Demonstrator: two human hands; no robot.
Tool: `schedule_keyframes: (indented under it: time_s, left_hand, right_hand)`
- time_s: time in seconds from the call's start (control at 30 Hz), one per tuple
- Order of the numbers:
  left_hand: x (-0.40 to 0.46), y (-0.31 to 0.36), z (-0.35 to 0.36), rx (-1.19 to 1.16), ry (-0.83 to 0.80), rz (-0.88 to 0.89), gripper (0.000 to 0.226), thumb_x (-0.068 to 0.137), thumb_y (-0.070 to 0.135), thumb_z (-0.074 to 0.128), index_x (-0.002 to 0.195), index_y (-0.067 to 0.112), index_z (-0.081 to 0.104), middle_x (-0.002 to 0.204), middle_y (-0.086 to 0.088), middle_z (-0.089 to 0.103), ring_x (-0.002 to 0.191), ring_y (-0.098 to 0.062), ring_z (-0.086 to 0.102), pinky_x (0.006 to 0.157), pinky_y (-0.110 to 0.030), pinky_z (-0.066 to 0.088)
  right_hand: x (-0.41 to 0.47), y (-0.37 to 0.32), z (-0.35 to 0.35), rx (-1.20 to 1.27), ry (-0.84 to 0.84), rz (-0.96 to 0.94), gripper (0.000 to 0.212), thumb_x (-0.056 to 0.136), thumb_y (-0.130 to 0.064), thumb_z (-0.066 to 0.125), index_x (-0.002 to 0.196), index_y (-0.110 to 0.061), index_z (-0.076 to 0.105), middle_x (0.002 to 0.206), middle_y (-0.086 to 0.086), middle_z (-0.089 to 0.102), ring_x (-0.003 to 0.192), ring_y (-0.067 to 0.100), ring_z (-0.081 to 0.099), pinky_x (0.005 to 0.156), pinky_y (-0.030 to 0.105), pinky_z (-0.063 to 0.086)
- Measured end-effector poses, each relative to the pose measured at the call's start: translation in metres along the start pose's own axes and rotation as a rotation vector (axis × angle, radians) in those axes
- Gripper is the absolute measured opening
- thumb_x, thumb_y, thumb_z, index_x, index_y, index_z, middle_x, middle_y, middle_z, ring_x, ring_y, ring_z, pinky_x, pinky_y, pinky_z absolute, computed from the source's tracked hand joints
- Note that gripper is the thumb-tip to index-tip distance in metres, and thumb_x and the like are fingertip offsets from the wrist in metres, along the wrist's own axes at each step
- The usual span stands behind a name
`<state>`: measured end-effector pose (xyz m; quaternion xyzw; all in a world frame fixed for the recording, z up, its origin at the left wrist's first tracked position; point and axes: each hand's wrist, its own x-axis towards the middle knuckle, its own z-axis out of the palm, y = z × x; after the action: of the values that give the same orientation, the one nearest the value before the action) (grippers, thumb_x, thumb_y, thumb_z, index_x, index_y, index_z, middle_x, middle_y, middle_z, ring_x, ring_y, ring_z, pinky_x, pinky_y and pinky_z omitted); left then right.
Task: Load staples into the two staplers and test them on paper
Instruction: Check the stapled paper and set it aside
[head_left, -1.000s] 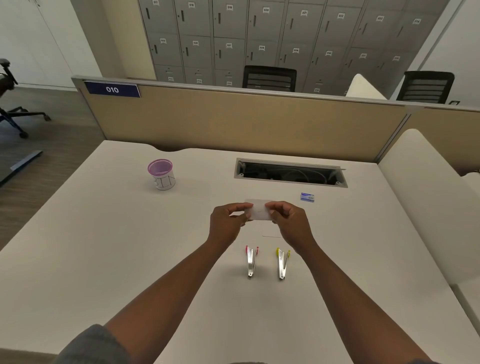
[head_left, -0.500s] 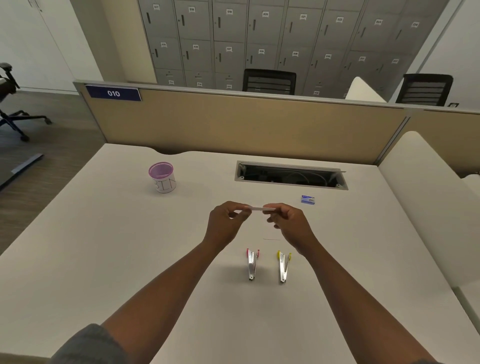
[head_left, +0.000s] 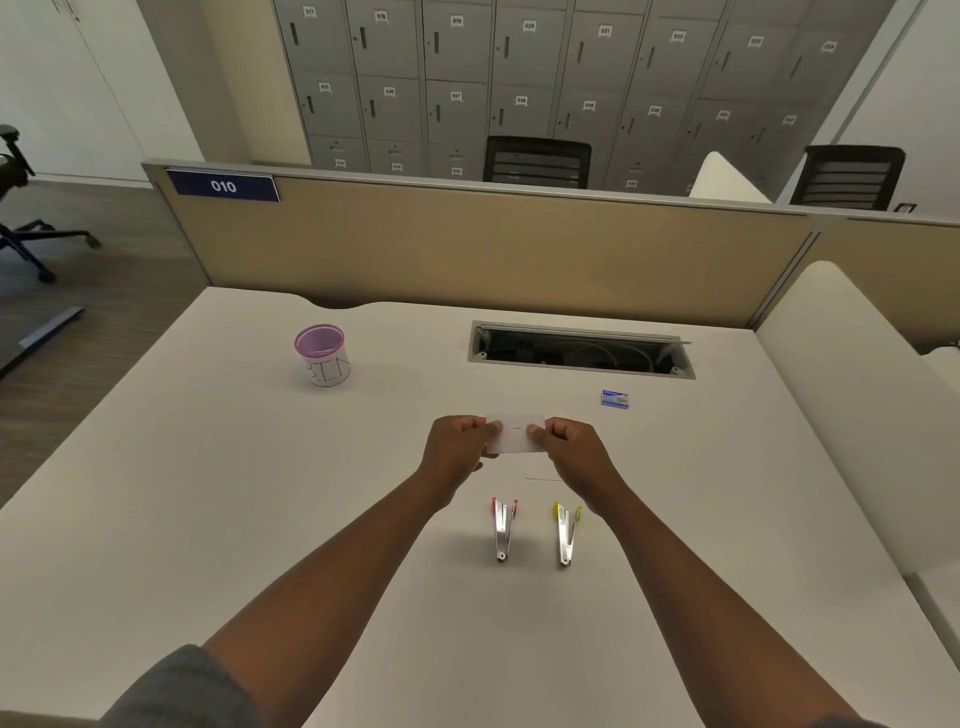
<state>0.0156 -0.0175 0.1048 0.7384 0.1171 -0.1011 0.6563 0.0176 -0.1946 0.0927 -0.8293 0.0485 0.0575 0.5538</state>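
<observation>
A small white piece of paper is held up above the desk, its face toward me, with a short dark staple line near its top middle. My left hand pinches its left edge and my right hand pinches its right edge. Below my hands two staplers lie side by side on the white desk: one with red ends on the left, one with yellow ends on the right. A small blue staple box lies further back on the right. Another thin paper lies flat under my right hand.
A pink mesh cup labelled BIN stands at the back left of the desk. An open cable slot is set into the desk's far middle. A tan partition closes the back, and a white cushioned divider runs along the right.
The paper was edge-on half a second ago; both hands have since tilted it back so its flat face shows again. The staplers and box have not moved.
</observation>
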Motion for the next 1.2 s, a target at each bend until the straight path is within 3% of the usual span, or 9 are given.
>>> schedule_keyframes:
  time_s: [0.1,0.17,0.23,0.43,0.63,0.8,0.93,1.07,1.2]
  left_hand:
    - [0.003,-0.002,0.0,0.028,0.01,0.02,0.018,0.089,0.025,0.066,0.079,0.011,0.071,0.077,-0.003,0.069,0.066,-0.014,0.065,0.066,-0.03,0.051]
    - [0.004,-0.003,0.001,0.07,0.01,0.045,0.02,0.089,0.025,0.066,0.079,0.009,0.071,0.077,-0.005,0.069,0.067,-0.015,0.064,0.064,-0.028,0.051]
    - [0.006,-0.003,0.001,0.083,0.011,0.06,0.02,0.089,0.025,0.066,0.078,0.009,0.071,0.078,-0.008,0.07,0.066,-0.016,0.063,0.062,-0.027,0.05]
    - [0.011,-0.004,0.001,0.065,-0.002,0.052,0.023,0.09,0.024,0.066,0.084,0.002,0.071,0.079,-0.008,0.069,0.066,-0.016,0.063,0.063,-0.028,0.05]
    - [0.02,-0.007,-0.003,0.038,0.008,0.043,0.019,0.09,0.023,0.066,0.079,0.009,0.069,0.079,-0.006,0.068,0.068,-0.016,0.065,0.063,-0.029,0.05]
    - [0.033,-0.02,-0.008,0.019,0.024,0.013,0.023,0.09,0.024,0.066,0.069,0.014,0.065,0.072,-0.002,0.067,0.067,-0.015,0.067,0.061,-0.029,0.049]
    - [0.048,-0.034,-0.015,0.164,0.034,0.063,0.029,0.089,0.025,0.065,0.072,0.001,0.064,0.07,-0.007,0.066,0.066,-0.017,0.061,0.063,-0.029,0.044]
    - [0.065,-0.057,-0.029,0.442,0.109,0.219,0.014,0.091,0.022,0.062,0.091,0.013,0.073,0.093,-0.001,0.074,0.082,-0.015,0.065,0.074,-0.025,0.047]
    - [0.088,-0.094,-0.051,0.847,0.131,0.31,0.035,0.097,0.026,0.05,0.129,0.014,0.059,0.133,-0.004,0.06,0.121,-0.021,0.056,0.102,-0.032,0.041]
  right_hand:
    - [-0.002,-0.003,0.002,0.012,-0.008,-0.019,0.027,0.09,-0.041,0.061,0.072,-0.021,0.063,0.062,-0.015,0.056,0.057,0.004,0.05,0.058,0.016,0.04]
    - [-0.003,-0.005,0.004,0.029,-0.019,-0.034,0.015,0.09,-0.04,0.061,0.087,-0.026,0.066,0.081,-0.013,0.067,0.074,0.005,0.061,0.064,0.014,0.046]
    - [-0.002,-0.007,0.005,0.031,-0.017,-0.038,0.013,0.09,-0.037,0.062,0.094,-0.025,0.066,0.09,-0.006,0.069,0.081,0.009,0.063,0.067,0.015,0.05]
    - [0.004,-0.008,0.01,0.046,-0.025,-0.008,0.012,0.093,-0.032,0.06,0.091,-0.022,0.067,0.089,0.003,0.069,0.076,0.013,0.061,0.065,0.018,0.049]
    - [0.013,-0.006,0.011,-0.016,-0.004,-0.03,0.015,0.095,-0.031,0.057,0.096,-0.018,0.063,0.082,-0.003,0.064,0.069,0.007,0.055,0.057,0.011,0.046]
    - [0.029,-0.002,0.013,-0.204,0.023,-0.064,0.009,0.095,-0.026,0.055,0.089,-0.024,0.063,0.078,-0.009,0.064,0.068,0.006,0.058,0.057,0.01,0.044]
    - [0.048,-0.002,0.016,-0.432,-0.004,-0.137,0.012,0.095,-0.026,0.055,0.096,-0.019,0.065,0.081,-0.008,0.062,0.072,0.009,0.055,0.061,0.012,0.039]
    - [0.076,-0.014,0.022,-0.658,-0.03,-0.199,0.017,0.095,-0.028,0.054,0.107,-0.019,0.063,0.095,-0.002,0.067,0.078,0.01,0.056,0.067,0.017,0.045]
    - [0.108,-0.043,0.039,-0.882,-0.131,-0.299,0.022,0.098,-0.026,0.048,0.111,-0.019,0.063,0.102,0.005,0.07,0.083,0.02,0.062,0.077,0.037,0.054]
